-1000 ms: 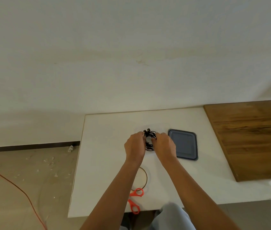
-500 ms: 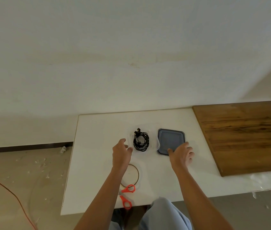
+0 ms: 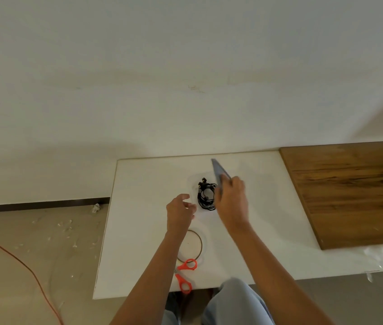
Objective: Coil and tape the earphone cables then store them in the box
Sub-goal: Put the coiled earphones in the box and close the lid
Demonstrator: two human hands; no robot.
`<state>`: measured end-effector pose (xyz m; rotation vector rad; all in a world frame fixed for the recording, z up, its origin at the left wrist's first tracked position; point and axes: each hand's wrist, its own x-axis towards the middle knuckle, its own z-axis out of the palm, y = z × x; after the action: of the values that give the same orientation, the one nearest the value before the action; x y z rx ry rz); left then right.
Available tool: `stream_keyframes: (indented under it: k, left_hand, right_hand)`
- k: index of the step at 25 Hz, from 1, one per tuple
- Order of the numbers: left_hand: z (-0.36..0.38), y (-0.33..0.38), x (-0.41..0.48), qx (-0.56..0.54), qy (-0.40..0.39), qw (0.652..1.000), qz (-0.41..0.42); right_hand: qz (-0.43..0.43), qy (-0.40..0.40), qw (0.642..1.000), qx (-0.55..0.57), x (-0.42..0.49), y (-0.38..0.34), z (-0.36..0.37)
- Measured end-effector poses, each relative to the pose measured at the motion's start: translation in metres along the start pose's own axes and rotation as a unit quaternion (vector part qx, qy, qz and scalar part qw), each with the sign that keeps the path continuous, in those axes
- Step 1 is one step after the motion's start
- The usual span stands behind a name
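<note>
White table (image 3: 143,207), pale wall (image 3: 185,66), earphone cables (image 3: 205,195), lid (image 3: 218,171)

— What's lying on that white table (image 3: 139,231)?
— A clear box (image 3: 193,181), back of the middle. At six o'clock from it a tape roll (image 3: 201,245) lies flat; six o'clock again, orange scissors (image 3: 180,279) touch the roll, by the near edge.
— And further over?
— At three o'clock, well apart, a brown wooden board (image 3: 350,193) lies flat.

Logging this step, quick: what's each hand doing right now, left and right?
Left hand: fingers curved at the clear box edge; grip cannot be told.
Right hand: holding the grey lid.
</note>
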<state>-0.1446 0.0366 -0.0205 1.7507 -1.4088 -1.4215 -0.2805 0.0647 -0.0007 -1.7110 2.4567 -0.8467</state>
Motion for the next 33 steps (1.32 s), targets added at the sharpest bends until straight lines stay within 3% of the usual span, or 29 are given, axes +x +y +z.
stream_keyframes:
  k: [3, 9, 13, 16, 21, 25, 30, 33]
  left_hand:
    - [-0.001, 0.0, -0.001, -0.018, -0.006, 1.0, -0.01]
    - [-0.008, -0.005, 0.001, 0.023, -0.015, 1.0, 0.003]
    - [-0.001, 0.001, -0.001, 0.042, 0.01, 0.999, 0.004]
    - [0.001, 0.002, 0.001, 0.065, 0.01, 0.997, 0.028]
    - [0.003, 0.005, 0.013, 0.043, 0.007, 0.999, 0.015]
    - [0.001, 0.008, 0.019, -0.046, 0.02, 0.998, -0.049]
    - [0.003, 0.009, 0.024, -0.099, 0.03, 0.987, -0.119]
    - [0.007, 0.012, 0.024, -0.085, 0.034, 0.988, -0.123]
  right_hand:
    - [-0.06, -0.131, 0.987, -0.069, -0.025, -0.01, 0.034]
    - [-0.11, -0.237, 0.963, -0.063, -0.037, -0.005, 0.047]
    - [-0.073, -0.235, 0.965, -0.093, -0.04, -0.01, 0.049]
    - [-0.053, -0.236, 0.969, -0.051, -0.032, -0.005, 0.04]
    - [0.131, -0.134, 0.982, 0.031, -0.012, 0.028, 0.029]
    - [0.309, -0.073, 0.914, 0.253, -0.002, 0.039, 0.015]
    - [0.489, -0.111, 0.75, 0.432, 0.021, 0.056, 0.015]
    - [0.514, -0.125, 0.749, 0.399, 0.029, 0.059, 0.02]
